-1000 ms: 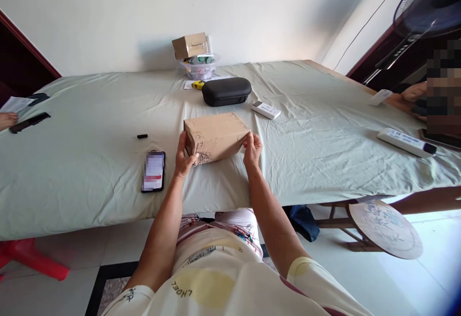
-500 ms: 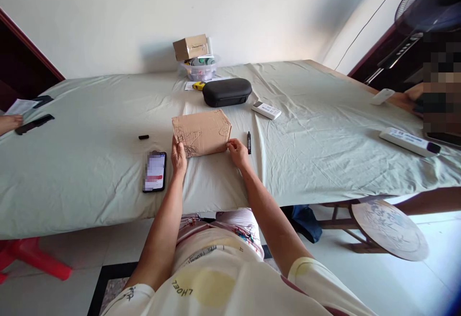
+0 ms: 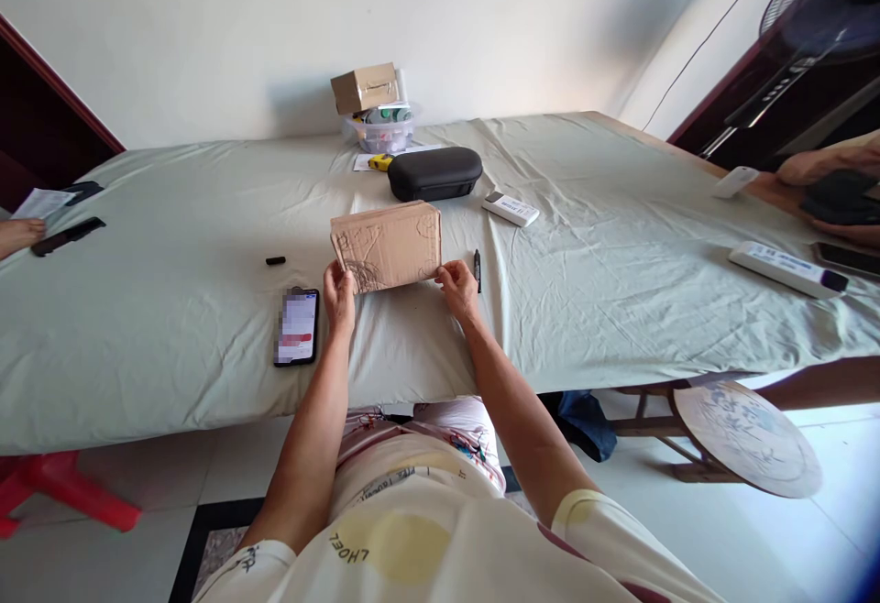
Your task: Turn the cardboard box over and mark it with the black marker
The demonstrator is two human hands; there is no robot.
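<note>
A brown cardboard box point(image 3: 391, 246) with dark pen drawings on its face is held between my two hands, its drawn face tilted up toward me. My left hand point(image 3: 339, 296) is closed on its lower left corner. At the lower right corner my right hand point(image 3: 456, 287) pinches the edge between thumb and fingers. Just right of that hand lies a black marker point(image 3: 477, 271) without its cap. The black cap point(image 3: 276, 261) rests on the cloth to the left, above a phone point(image 3: 297, 328) with a lit screen.
Beyond the box sit a black hard case point(image 3: 435, 173), a white device point(image 3: 511, 209) and a plastic tub point(image 3: 383, 134) with a small carton point(image 3: 364, 88) on top. Another white device point(image 3: 787, 269) lies at right, near another person's hands point(image 3: 811, 165). A wooden stool point(image 3: 746, 438) stands below the table.
The box has tipped more upright, its drawn face turning toward me and its top side showing. Both hands keep their hold. The other person's hands at right show more clearly, around a dark object.
</note>
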